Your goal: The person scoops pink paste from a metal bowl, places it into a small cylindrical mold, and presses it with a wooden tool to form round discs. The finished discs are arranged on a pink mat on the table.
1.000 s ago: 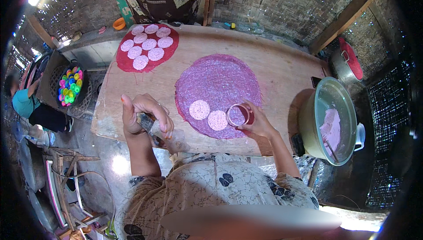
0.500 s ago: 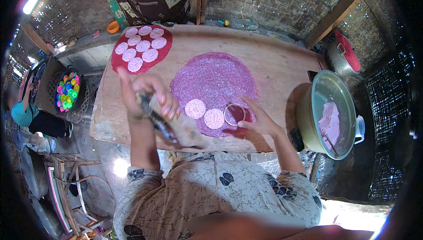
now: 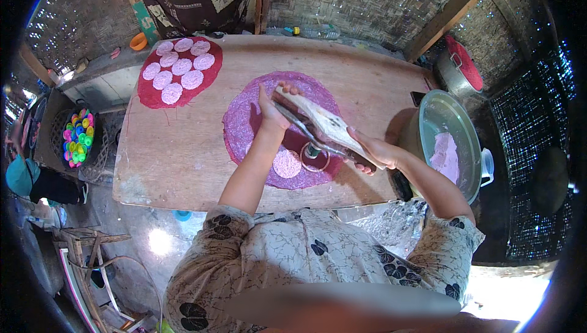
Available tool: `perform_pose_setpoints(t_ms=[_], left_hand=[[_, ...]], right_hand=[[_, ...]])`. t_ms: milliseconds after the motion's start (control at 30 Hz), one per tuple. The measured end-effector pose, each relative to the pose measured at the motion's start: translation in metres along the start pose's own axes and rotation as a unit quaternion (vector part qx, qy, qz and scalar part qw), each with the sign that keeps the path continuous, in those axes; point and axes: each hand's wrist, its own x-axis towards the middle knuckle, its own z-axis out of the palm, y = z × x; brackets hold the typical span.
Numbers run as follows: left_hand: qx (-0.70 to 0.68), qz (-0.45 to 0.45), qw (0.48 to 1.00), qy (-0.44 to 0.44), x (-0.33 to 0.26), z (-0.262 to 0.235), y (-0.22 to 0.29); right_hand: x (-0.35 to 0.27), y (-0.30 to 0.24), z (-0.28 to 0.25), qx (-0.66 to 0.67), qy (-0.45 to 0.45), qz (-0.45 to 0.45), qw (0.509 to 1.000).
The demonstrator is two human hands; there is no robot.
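My left hand (image 3: 274, 108) and my right hand (image 3: 374, 151) are closed round the two ends of a long wooden hand press (image 3: 324, 124), pale on top with dark patches. It slants over the purple round cloth (image 3: 287, 85). Under its middle a short greenish cylinder (image 3: 313, 149) points down at a thin round ring (image 3: 316, 166) on the cloth. Just left of the ring lies a lacy pink disc (image 3: 286, 164) that looks made of fine strands. My left forearm mostly covers a second disc. What is inside the ring is partly hidden.
At the table's far left, a red cloth (image 3: 147, 96) bears several pink discs. To the right stand a big green basin (image 3: 468, 126) holding pink dough (image 3: 444, 157) and a metal pot (image 3: 458, 71). Colourful small cups (image 3: 78, 139) fill a basket; another person (image 3: 36, 177) is at far left.
My left hand has brought the press across to the right, over the ring. My right hand has left the ring and taken the press's other end. The view has shifted slightly.
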Motion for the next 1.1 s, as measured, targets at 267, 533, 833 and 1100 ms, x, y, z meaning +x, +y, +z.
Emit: perform_pose_setpoints(t_ms=[267,533,833,1100], left_hand=[[0.041,0.018,0.998,0.043,0.006,-0.027,0.008],[0.003,0.02,0.997,0.074,0.018,-0.022,-0.025],[0.021,-0.013,0.986,0.162,-0.014,-0.013,-0.039],[0.058,-0.015,0.99,0.127,-0.007,-0.015,-0.006]], right_hand=[[0.021,0.001,0.014,-0.051,0.096,0.0,0.994],[0.007,0.001,0.003,-0.108,0.204,-0.004,0.973],[-0.006,0.029,0.016,-0.083,0.202,0.036,0.975],[0.017,0.029,0.035,-0.06,0.187,-0.031,0.98]])
